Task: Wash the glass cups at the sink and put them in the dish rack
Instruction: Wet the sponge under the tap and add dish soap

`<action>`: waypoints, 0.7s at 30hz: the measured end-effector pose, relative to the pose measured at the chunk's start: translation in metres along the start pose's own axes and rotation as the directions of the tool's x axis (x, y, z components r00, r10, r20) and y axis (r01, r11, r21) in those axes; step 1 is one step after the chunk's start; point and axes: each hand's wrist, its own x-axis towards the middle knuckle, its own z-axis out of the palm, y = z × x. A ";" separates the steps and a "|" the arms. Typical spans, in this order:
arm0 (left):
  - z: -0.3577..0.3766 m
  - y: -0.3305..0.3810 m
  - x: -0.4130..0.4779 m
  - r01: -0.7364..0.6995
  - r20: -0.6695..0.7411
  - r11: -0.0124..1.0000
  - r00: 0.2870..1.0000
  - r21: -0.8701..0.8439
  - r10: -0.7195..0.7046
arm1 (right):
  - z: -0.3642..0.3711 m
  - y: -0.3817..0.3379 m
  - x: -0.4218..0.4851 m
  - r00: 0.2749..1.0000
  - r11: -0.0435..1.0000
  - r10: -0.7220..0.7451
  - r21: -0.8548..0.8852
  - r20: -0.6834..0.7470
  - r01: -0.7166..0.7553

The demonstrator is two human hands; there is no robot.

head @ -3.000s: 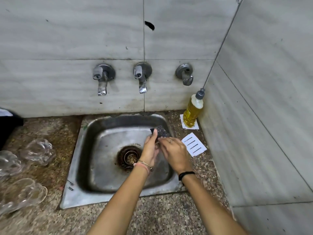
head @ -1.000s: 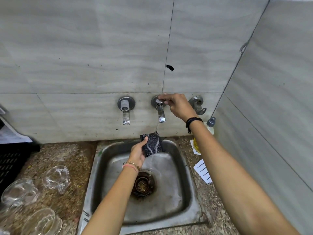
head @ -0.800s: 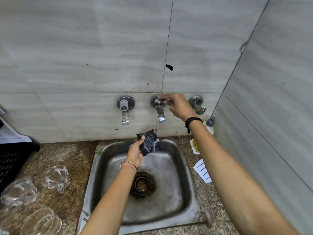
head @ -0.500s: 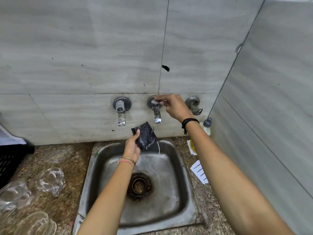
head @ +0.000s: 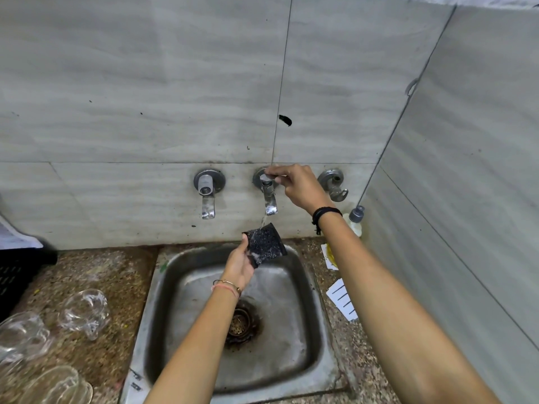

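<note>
Our left hand (head: 237, 265) grips the scrubber (head: 265, 246), our right hand (head: 297, 186) pinches the tap lever (head: 267, 178); the glass cups (head: 84, 312) at the worktop's (head: 116, 275) left edge look fragile and slippery, so we'd clasp their bodies.

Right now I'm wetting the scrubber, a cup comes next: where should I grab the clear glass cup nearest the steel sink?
Grip the clear glass cup round its bulged body, from above on the steel sink's side: that flank looks free, while a second glass cup crowds its left.
</note>
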 end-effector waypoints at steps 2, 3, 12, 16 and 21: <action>0.001 -0.002 -0.002 0.025 0.037 1.000 0.999 0.018 -0.025 | 0.000 0.000 0.000 1.000 1.000 0.000 -0.003 0.001 0.000; 0.002 -0.002 -0.003 0.036 0.039 0.999 0.999 0.024 -0.037 | 0.000 0.000 0.000 1.000 1.000 0.000 -0.004 0.001 0.000; -0.008 -0.003 0.000 0.094 -0.008 0.989 0.996 0.113 -0.093 | 0.000 0.002 0.000 1.000 1.000 -0.004 -0.009 -0.002 0.004; -0.008 0.003 0.001 0.066 0.019 0.988 0.997 0.138 -0.070 | 0.000 0.003 0.000 1.000 1.000 -0.003 -0.006 -0.006 0.003; 0.001 0.011 0.003 -0.050 0.030 0.995 0.998 0.091 0.047 | 0.001 0.003 0.000 1.000 1.000 -0.002 -0.011 -0.013 0.002</action>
